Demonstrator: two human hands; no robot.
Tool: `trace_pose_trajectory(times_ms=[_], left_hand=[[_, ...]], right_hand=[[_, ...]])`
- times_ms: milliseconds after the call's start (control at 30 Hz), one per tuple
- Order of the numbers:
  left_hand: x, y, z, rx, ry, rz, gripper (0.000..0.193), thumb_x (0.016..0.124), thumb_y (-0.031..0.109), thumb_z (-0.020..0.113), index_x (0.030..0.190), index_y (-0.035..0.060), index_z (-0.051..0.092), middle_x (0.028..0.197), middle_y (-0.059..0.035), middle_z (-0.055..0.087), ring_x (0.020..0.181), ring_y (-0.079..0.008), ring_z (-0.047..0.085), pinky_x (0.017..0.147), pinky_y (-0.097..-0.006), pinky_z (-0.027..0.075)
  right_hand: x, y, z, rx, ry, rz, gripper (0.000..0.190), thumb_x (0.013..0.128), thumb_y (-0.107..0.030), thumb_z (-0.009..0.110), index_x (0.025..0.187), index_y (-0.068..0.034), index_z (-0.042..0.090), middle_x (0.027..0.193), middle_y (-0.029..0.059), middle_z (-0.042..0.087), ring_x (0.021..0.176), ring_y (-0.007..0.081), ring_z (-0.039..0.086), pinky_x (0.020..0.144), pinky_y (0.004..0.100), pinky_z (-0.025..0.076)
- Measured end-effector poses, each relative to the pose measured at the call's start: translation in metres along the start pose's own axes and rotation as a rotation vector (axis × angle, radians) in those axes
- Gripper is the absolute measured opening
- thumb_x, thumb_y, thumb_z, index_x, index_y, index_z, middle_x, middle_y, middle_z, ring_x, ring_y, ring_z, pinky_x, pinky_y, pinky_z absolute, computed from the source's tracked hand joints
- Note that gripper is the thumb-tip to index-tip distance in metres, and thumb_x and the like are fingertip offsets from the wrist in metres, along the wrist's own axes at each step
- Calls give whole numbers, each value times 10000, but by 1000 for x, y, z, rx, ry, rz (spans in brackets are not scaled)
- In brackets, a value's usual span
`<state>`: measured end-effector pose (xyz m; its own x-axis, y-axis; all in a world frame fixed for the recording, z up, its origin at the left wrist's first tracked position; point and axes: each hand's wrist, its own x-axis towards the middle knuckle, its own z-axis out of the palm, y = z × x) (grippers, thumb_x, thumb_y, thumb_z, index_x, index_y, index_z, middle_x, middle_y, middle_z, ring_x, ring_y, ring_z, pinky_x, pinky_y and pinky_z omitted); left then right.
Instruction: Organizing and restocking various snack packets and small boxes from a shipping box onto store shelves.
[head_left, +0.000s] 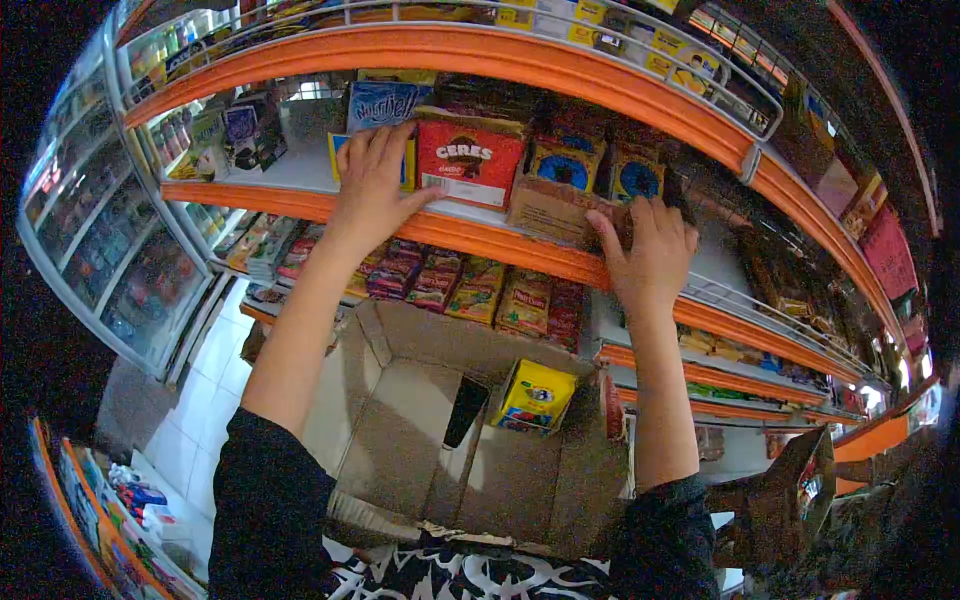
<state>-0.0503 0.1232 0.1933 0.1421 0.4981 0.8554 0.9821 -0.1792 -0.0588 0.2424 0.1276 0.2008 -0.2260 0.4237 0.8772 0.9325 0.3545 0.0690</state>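
My left hand (375, 176) is at the shelf, its fingers over a blue and yellow package (409, 161) and its thumb at the lower left corner of a red Ceres box (471, 163). Beside that box stands an open cardboard display box (555, 214) holding yellow packets with blue round prints (562, 166). My right hand (651, 251) grips the right end of this display box, thumb in front; part of its hold is hidden. Below my arms is a large open carton (405, 420) with a yellow packet (534, 396) inside, near its far right side.
An orange shelf edge (262, 196) runs below the boxes, and another orange edge (480, 46) passes above them. Sachets (480, 289) line the lower shelf. A blue Nutrijell pack (386, 103) stands behind my left hand. To the left is a glass-fronted cabinet (112, 225).
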Motion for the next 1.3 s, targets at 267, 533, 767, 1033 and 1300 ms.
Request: trace_pose_trajectory(times_ms=[267, 533, 767, 1033, 1300], left_hand=[[-4, 2, 2, 44, -27, -69, 771, 663, 384, 693, 1264, 40, 355, 1224, -154, 438, 1188, -324, 328, 996, -476, 184], [-58, 50, -41, -364, 141, 67, 501, 738, 254, 629, 1164, 55, 456, 1182, -98, 476, 1102, -270, 426, 932, -403, 274], [-223, 127, 31, -999, -828, -449, 855, 659, 249, 732, 1315, 48, 223, 1018, -174, 503, 969, -278, 492, 854, -380, 389], [-245, 112, 30, -1245, -1082, -381, 988, 493, 314, 805, 1273, -20, 298, 1197, -202, 467, 1094, -292, 465, 930, -356, 371], [-190, 12, -73, -733, -953, -589, 994, 469, 348, 834, 1256, -8, 342, 1161, -174, 501, 1053, -253, 494, 913, -341, 385]], right_hand=[[-6, -2, 2, 35, 130, -24, 399, 740, -394, 625, 945, -59, 558, 1031, 139, 532, 946, 317, 477, 821, 437, 337], [-180, -18, -4, 288, -776, -256, 272, 691, -214, 622, 917, -69, 579, 747, 95, 561, 757, 270, 573, 585, 347, 476], [-252, -24, 23, 169, -1184, -466, 139, 720, -153, 540, 828, -98, 607, 749, 69, 608, 680, 261, 616, 530, 345, 501], [-234, -46, -23, 227, -1200, -443, 275, 706, -129, 536, 975, -133, 592, 739, 80, 616, 707, 249, 619, 563, 357, 500], [-184, -73, -90, 794, -853, -165, 595, 749, -77, 570, 1297, -136, 347, 1210, 131, 477, 897, 301, 575, 698, 377, 509]])
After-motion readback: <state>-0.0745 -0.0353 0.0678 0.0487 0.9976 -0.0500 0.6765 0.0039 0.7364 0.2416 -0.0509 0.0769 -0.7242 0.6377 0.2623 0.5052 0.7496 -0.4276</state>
